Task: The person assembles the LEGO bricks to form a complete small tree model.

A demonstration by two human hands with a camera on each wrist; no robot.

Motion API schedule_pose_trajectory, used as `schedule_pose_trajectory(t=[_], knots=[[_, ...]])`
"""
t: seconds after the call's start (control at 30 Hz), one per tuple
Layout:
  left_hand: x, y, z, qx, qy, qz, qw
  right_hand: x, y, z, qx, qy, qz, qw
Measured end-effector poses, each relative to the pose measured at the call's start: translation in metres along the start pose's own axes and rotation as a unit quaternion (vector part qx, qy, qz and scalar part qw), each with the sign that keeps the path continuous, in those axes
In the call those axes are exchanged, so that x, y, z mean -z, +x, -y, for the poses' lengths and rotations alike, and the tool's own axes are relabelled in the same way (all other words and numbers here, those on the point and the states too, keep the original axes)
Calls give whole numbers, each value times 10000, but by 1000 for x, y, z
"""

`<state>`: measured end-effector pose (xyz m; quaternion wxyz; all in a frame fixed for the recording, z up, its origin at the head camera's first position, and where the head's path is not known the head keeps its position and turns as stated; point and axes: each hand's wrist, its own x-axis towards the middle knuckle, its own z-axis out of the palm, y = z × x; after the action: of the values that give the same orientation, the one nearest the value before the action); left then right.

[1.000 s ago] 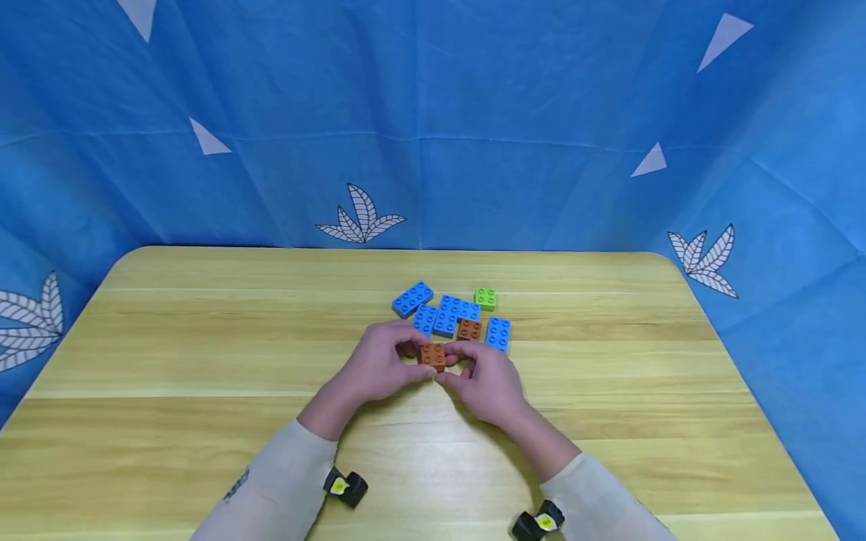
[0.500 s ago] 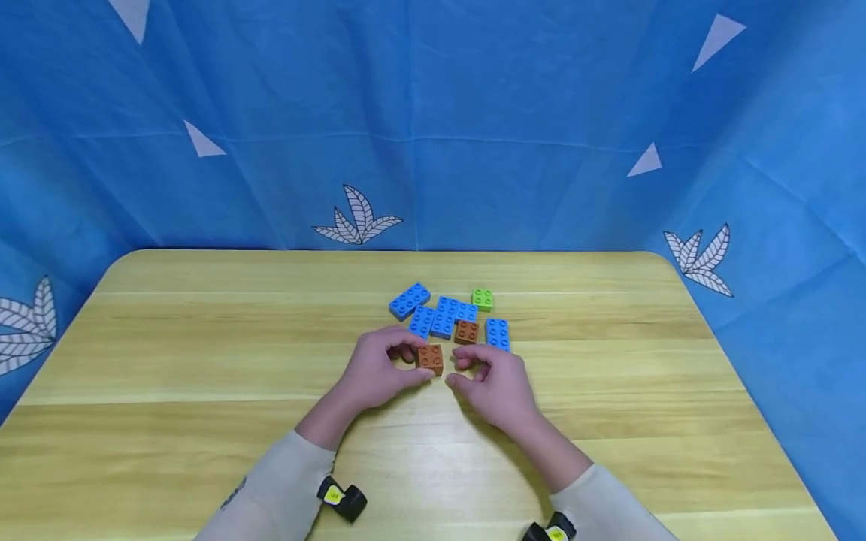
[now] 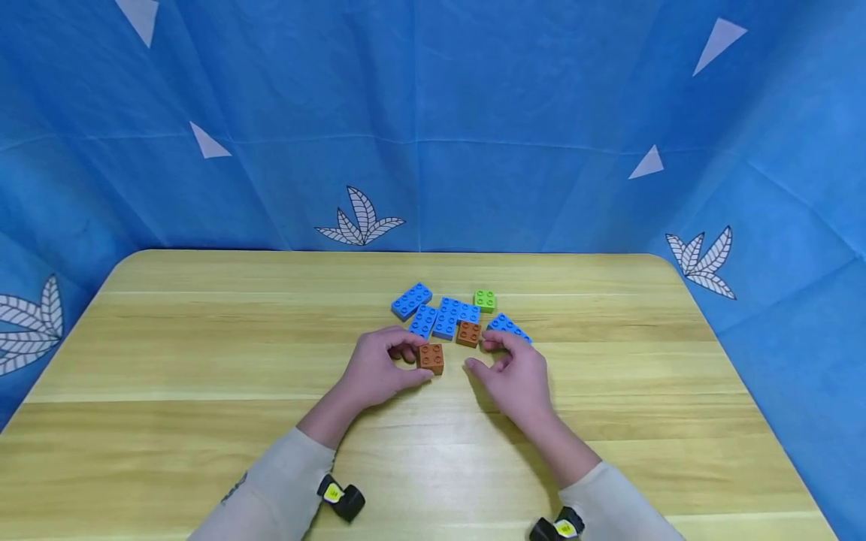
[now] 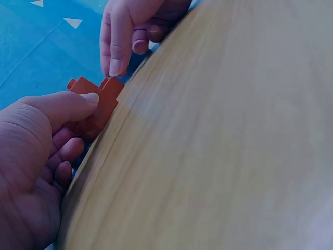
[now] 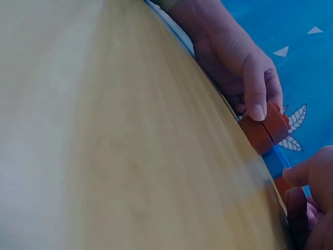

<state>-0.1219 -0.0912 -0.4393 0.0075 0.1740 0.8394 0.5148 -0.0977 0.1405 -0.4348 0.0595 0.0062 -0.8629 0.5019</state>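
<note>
My left hand [image 3: 377, 368] pinches a brown toy building brick [image 3: 431, 359] between thumb and fingers, low over the table. In the right wrist view a seam shows that it is two brown bricks [image 5: 274, 124], one on the other. My right hand [image 3: 519, 377] is a little to the right, thumb and index finger apart, nothing held between them. Its index fingertip is close beside another brown brick [image 3: 469, 333]; whether they touch I cannot tell. Behind that hand lies a slanted blue brick [image 3: 509, 326], partly covered by it.
Several blue bricks [image 3: 422, 321] lie clustered just beyond the hands, one blue brick [image 3: 411, 301] at an angle on their left. A small green brick [image 3: 484, 301] lies at the back. The wooden table [image 3: 223, 323] ends at a blue patterned cloth [image 3: 473, 188].
My right hand has let go of the brown bricks and moved right toward the loose brown brick. The blue brick on the right has turned aslant. My left hand keeps its hold.
</note>
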Motion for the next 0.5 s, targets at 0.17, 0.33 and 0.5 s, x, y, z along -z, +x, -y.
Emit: schedule_pose_trajectory(t=[0.17,0.33,0.5], knots=[[2,2,2,104,50,140,9998,-2,9,0,17,-228,-2,9997],[3,4,2,247,82,274,9993,-4,17,-2,68,-333,-1,9994],[3,4,1,238,110,286,9992,-6,21,-2,73,-371,-16,9993]])
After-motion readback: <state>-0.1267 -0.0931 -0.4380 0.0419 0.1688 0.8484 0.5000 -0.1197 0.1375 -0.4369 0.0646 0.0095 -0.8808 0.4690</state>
